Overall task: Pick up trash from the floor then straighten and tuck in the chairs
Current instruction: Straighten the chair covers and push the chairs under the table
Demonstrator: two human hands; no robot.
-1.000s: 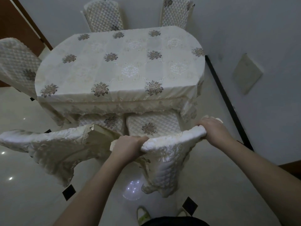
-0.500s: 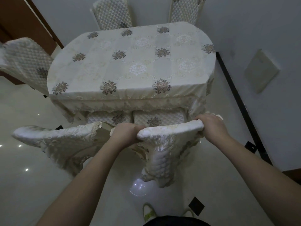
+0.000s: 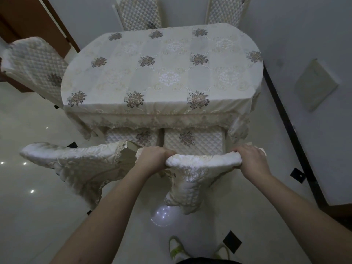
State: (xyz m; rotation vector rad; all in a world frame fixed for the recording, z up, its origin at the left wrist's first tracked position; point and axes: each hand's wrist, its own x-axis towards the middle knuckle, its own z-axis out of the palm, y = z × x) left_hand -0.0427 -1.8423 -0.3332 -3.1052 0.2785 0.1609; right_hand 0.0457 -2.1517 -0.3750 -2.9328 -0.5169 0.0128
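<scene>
I stand behind a cream quilted chair (image 3: 192, 147) at the near side of a table (image 3: 163, 73) under a floral cloth. My left hand (image 3: 152, 159) grips the left end of the chair's padded top rail. My right hand (image 3: 249, 159) grips its right end. The seat's front part lies under the table's lace edge. A second covered chair (image 3: 80, 161) stands just to the left, its seat also partly under the cloth. No trash shows on the floor.
Two more chairs (image 3: 141, 14) (image 3: 226, 10) stand at the table's far side and one (image 3: 38, 67) at its left end. A wall with a dark baseboard (image 3: 293, 130) runs close on the right. Glossy tile floor (image 3: 34, 216) spreads to the left. My shoes (image 3: 177, 248) are below.
The chair I hold has slid forward, so more of its seat is under the table. Both hands keep their hold on the top rail.
</scene>
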